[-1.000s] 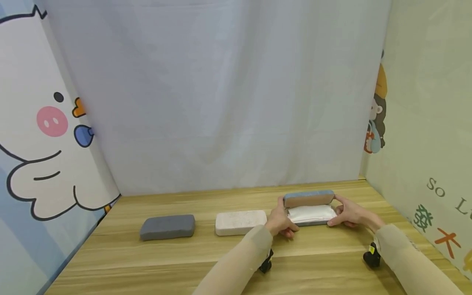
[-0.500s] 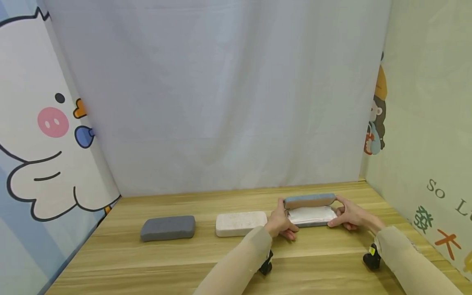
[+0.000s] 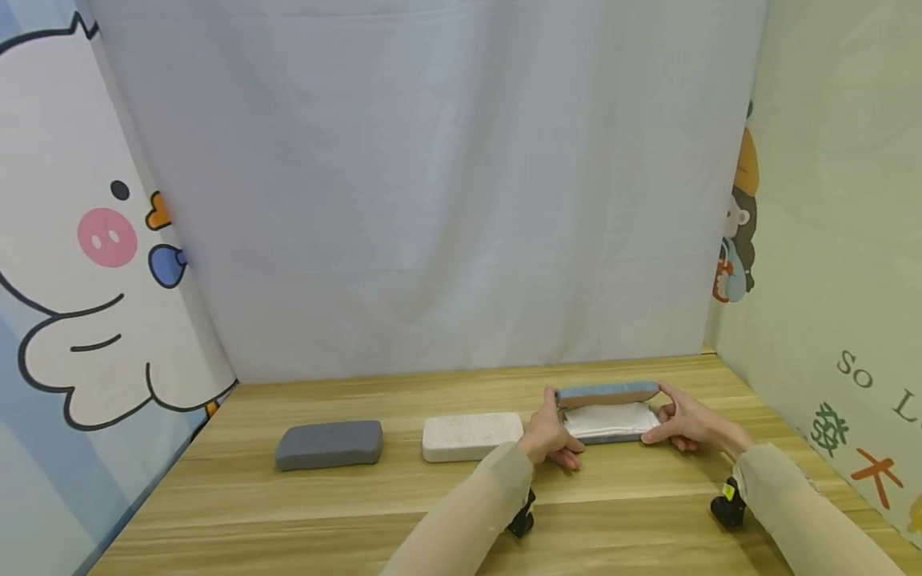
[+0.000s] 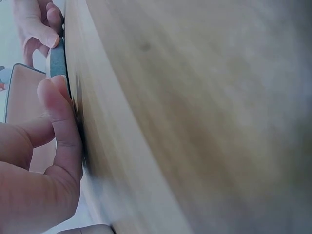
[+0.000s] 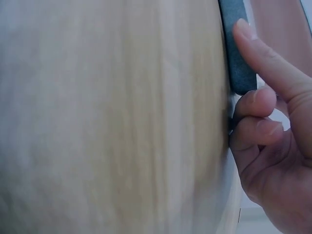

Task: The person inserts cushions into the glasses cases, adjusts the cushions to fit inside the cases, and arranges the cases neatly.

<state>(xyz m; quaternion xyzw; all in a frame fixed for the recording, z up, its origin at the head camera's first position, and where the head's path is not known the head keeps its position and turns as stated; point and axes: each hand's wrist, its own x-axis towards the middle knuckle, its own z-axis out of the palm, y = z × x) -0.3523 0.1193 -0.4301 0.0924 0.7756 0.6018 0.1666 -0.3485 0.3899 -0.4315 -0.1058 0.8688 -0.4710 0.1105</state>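
Observation:
A blue glasses case (image 3: 612,394) lies open at the right of the table, its lid raised at the back and tilted forward over the base. White cloth (image 3: 611,418) fills the base. My left hand (image 3: 549,436) grips the case's left end, one finger up at the lid and thumb low by the base. At the other end my right hand (image 3: 687,420) grips it, index finger at the lid's corner. In the right wrist view the thumb of the right hand (image 5: 280,73) presses the base's front edge. The lid's brown lining (image 4: 27,95) shows in the left wrist view.
Left of the open case stands a closed cream case (image 3: 471,437), close to my left hand. A closed dark grey case (image 3: 329,445) lies farther left. A white curtain (image 3: 432,200) hangs behind the wooden table (image 3: 324,520), and a printed panel (image 3: 828,240) borders the right.
The blue case's lid has come down a little toward the base, with both hands staying at its ends. The two closed cases have not moved.

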